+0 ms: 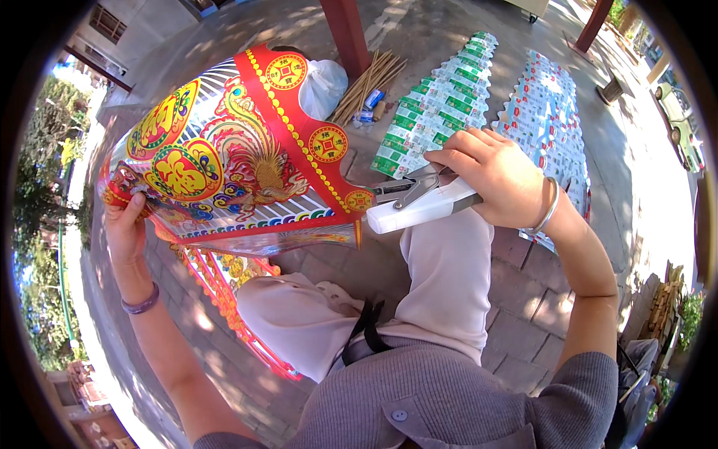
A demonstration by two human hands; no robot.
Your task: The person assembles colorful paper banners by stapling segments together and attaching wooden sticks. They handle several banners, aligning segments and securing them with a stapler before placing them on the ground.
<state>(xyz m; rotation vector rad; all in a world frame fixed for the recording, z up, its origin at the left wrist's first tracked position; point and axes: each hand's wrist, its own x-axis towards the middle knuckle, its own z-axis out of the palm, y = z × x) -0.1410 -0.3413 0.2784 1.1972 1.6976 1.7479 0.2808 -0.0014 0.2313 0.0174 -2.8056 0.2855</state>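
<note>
My left hand (129, 226) pinches the near left corner of a shiny decorated paper sheet (262, 150), thumb on top. The sheet is curved, with a red border, gold coin-like rounds, yellow oval emblems and a colourful bird. On its right, my right hand (499, 176) is wrapped around a white-handled plier stapler (426, 208). The stapler's metal jaws reach the sheet's scalloped right edge near a round emblem. Whether the jaws are pressed together there, I cannot tell. The sheet is held above my left knee.
Strips of green-and-white packaging (441, 105) and blue-and-white packaging (546, 120) lie on the ground ahead. Thin wooden sticks (374, 82) and small blue boxes (366, 108) lie by a red post (346, 34), near a white plastic bag (323, 88). More red-gold decorated paper (232, 299) lies beside my left leg.
</note>
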